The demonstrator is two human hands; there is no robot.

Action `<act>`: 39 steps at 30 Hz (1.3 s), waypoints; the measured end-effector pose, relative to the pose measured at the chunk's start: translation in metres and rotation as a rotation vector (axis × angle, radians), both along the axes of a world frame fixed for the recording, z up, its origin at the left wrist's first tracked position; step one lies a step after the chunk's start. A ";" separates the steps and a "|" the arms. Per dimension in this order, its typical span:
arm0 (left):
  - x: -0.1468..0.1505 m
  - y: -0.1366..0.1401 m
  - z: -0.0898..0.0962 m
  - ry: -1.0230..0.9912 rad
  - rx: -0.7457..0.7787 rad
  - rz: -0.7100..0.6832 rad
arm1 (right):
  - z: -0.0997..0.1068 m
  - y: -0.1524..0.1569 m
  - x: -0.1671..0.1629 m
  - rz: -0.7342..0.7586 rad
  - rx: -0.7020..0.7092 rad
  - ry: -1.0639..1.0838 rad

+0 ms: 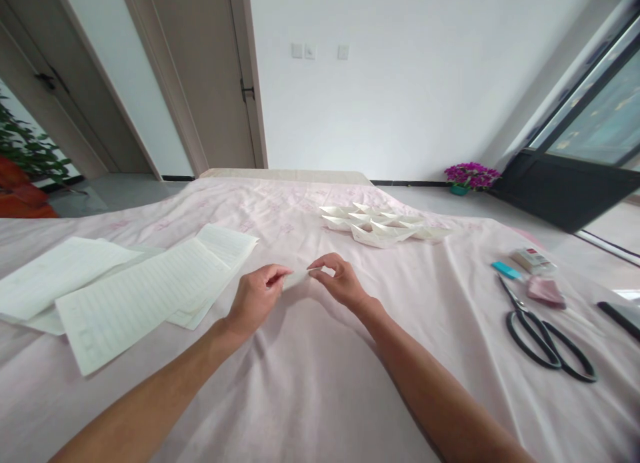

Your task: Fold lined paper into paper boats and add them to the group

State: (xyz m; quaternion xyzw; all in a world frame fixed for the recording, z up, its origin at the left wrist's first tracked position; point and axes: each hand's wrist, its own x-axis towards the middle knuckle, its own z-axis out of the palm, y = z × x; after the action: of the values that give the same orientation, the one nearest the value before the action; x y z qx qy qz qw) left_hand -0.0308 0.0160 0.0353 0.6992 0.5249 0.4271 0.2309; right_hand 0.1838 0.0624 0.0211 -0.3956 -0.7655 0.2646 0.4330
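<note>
No text is legible; the red label [531, 252] on the small box [527, 260] is blurred.

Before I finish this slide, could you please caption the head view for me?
Two hands pinch a small paper piece over pink cloth, lined sheets at left, folded paper shapes beyond.

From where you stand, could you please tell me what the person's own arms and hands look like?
The left hand and right hand are ungloved, with no ring or marking visible. The left forearm and right forearm taper toward the hands and are bare: no sleeve, watch or bracelet shows.
</note>
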 end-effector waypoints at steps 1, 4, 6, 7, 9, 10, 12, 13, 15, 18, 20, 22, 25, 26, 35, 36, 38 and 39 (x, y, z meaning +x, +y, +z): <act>0.005 -0.002 0.002 -0.172 -0.098 0.003 | 0.005 0.000 0.000 0.000 -0.086 0.089; 0.017 -0.009 0.001 -0.553 -0.307 -0.001 | 0.010 0.000 -0.001 0.046 -0.328 0.293; 0.019 -0.012 -0.008 -0.568 -0.377 0.008 | 0.006 0.001 -0.002 0.036 -0.398 0.273; 0.019 -0.014 -0.013 -0.491 -0.395 0.008 | 0.002 0.003 -0.003 0.011 -0.399 0.209; 0.016 -0.016 -0.025 -0.210 -0.345 0.014 | -0.010 0.006 -0.004 -0.048 -0.366 0.030; 0.014 -0.016 -0.030 -0.052 -0.269 0.018 | -0.015 0.007 -0.004 -0.068 -0.343 -0.054; 0.011 -0.017 -0.039 0.201 -0.075 -0.011 | -0.025 0.009 -0.006 -0.091 -0.290 -0.179; 0.010 -0.016 -0.041 0.282 0.010 -0.043 | -0.028 0.009 -0.007 -0.096 -0.259 -0.220; 0.010 -0.015 -0.043 0.391 0.115 -0.116 | -0.032 0.008 -0.008 -0.105 -0.172 -0.277; 0.012 -0.016 -0.043 0.495 0.164 -0.146 | -0.033 0.006 -0.005 -0.117 -0.040 -0.329; 0.013 -0.018 -0.041 0.530 0.164 -0.136 | -0.032 0.006 0.000 -0.111 -0.011 -0.350; 0.014 -0.021 -0.040 0.556 0.162 -0.130 | -0.031 0.006 0.007 -0.083 -0.008 -0.370; 0.015 -0.022 -0.039 0.592 0.170 -0.133 | -0.027 0.006 0.017 -0.033 -0.021 -0.410; 0.015 -0.022 -0.039 0.603 0.174 -0.134 | -0.024 0.005 0.019 -0.019 -0.040 -0.422; 0.030 -0.027 -0.031 0.699 0.109 -0.100 | -0.009 -0.003 0.018 0.058 -0.105 -0.547; 0.035 -0.030 -0.030 0.702 0.084 -0.094 | -0.008 -0.003 0.018 0.058 -0.105 -0.558; 0.044 -0.037 -0.027 0.712 0.035 -0.071 | -0.008 -0.002 0.017 0.056 -0.111 -0.570; 0.048 -0.039 -0.026 0.717 0.015 -0.061 | -0.007 -0.001 0.018 0.057 -0.113 -0.572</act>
State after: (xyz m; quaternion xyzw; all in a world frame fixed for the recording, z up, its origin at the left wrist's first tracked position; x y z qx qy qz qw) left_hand 0.0169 -0.0227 0.0096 0.8214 0.5484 0.1514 0.0397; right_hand 0.2013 0.0612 0.0137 -0.4560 -0.8513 0.1968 0.1694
